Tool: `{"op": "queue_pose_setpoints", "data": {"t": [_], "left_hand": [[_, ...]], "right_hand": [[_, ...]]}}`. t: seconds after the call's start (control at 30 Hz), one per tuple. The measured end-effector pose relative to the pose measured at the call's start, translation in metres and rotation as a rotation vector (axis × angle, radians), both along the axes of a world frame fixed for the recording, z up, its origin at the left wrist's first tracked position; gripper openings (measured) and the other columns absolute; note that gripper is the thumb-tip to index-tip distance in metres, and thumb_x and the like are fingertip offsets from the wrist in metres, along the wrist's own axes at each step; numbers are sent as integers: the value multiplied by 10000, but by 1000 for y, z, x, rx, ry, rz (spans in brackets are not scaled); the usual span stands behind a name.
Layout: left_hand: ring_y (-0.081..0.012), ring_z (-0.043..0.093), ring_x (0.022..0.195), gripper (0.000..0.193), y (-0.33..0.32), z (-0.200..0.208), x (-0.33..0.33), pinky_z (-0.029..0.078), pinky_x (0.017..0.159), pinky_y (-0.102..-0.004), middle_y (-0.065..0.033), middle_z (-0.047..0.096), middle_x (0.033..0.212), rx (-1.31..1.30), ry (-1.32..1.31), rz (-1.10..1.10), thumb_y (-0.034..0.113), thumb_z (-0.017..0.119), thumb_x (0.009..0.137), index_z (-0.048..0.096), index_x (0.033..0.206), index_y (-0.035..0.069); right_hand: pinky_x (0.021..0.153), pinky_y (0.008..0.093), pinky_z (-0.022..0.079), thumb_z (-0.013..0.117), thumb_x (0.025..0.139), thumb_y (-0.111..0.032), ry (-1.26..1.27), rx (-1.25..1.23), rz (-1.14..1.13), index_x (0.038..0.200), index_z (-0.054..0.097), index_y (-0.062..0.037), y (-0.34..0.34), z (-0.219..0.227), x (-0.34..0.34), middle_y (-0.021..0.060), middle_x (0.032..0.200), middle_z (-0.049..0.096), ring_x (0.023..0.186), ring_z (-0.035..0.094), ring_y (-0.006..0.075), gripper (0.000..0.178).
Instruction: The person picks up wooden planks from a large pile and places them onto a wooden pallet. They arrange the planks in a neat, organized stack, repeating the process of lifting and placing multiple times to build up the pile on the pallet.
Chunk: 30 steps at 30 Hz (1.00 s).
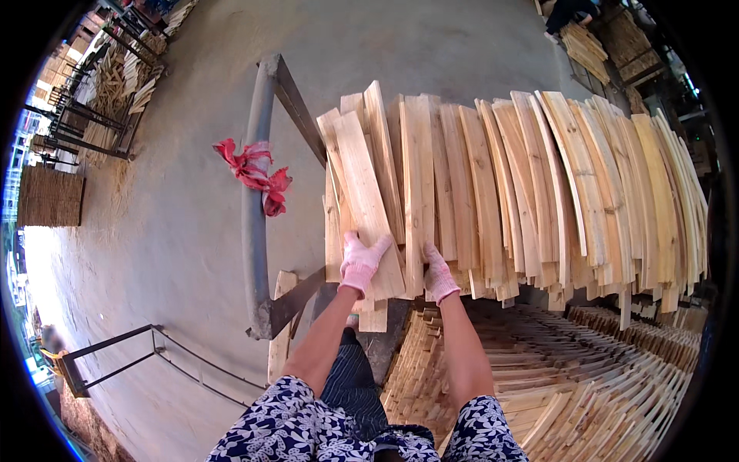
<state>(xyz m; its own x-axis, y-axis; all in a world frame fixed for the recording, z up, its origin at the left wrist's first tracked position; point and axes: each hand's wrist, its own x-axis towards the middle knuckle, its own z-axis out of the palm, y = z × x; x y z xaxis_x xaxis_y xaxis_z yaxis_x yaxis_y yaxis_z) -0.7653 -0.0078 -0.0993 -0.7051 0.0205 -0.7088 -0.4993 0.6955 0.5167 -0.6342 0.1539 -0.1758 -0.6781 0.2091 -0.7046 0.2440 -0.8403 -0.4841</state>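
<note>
- Left of the planks [531, 185]: frame [255, 227] with red rag [258, 171]
- Left hand [360, 264] across 1 plank [362, 177]; grip unclear
- Right hand [439, 276] beside another plank [413, 192]; grip unclear

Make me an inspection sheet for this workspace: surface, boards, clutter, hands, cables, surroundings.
Surface: grey floor.
Boards: long row of overlapping wooden boards.
Clutter: red cloth tied round a metal frame.
Left hand: pink-gloved, touching a slanted board; grip unclear.
Right hand: pink-gloved, at the row's near edge; grip unclear.
Cables: nothing seen.
Surroundings: more stacked wood lower right; another person upper right.
</note>
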Motion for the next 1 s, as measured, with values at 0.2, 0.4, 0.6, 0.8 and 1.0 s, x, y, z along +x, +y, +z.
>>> {"op": "queue_pose_setpoints", "data": {"t": [0.2, 0.4, 0.6, 0.8, 1.0], "left_hand": [[-325, 611, 1198, 1041, -20, -14, 5, 515, 1009, -420, -218, 553, 1387, 274, -92, 289, 592, 810, 774, 351, 1500, 4], [-316, 627, 1213, 1064, -90, 87, 67, 486, 1018, -387, -214, 644, 1300, 254, -208, -1, 627, 744, 827, 303, 1547, -21], [-205, 585, 1273, 872, -165, 56, 65, 537, 1034, -397, -101, 570, 1421, 805, -812, 486, 300, 834, 864, 356, 1536, 15], [-239, 617, 1207, 844, -120, 46, 89, 547, 1019, -415, -96, 607, 1353, 818, -525, 171, 262, 821, 862, 349, 1546, 110], [-245, 618, 1192, 921, -115, 72, 128, 537, 1019, -397, -111, 602, 1347, 880, -448, -118, 267, 842, 832, 315, 1562, 73]], "right_hand": [[969, 415, 559, 771, 927, -364, -29, 77, 88, 1451, 526, -114, -20, 40, 1, 40, 1305, 647, 1164, 634, 198, 630], [977, 454, 571, 588, 1036, -429, -82, -42, 64, 1421, 536, -43, -99, 84, 101, 128, 1283, 665, 1122, 665, 279, 549], [1096, 448, 478, 686, 952, -475, 84, -333, 228, 1494, 478, -107, -121, 118, 138, 62, 1456, 552, 1304, 553, 228, 687], [1065, 337, 466, 648, 994, -501, -57, -114, -9, 1534, 444, -77, -119, 89, 94, 52, 1396, 586, 1258, 549, 175, 715], [1002, 336, 509, 671, 998, -422, 34, 133, -197, 1551, 397, -70, -126, 164, 152, 53, 1369, 598, 1181, 597, 165, 711]]}}
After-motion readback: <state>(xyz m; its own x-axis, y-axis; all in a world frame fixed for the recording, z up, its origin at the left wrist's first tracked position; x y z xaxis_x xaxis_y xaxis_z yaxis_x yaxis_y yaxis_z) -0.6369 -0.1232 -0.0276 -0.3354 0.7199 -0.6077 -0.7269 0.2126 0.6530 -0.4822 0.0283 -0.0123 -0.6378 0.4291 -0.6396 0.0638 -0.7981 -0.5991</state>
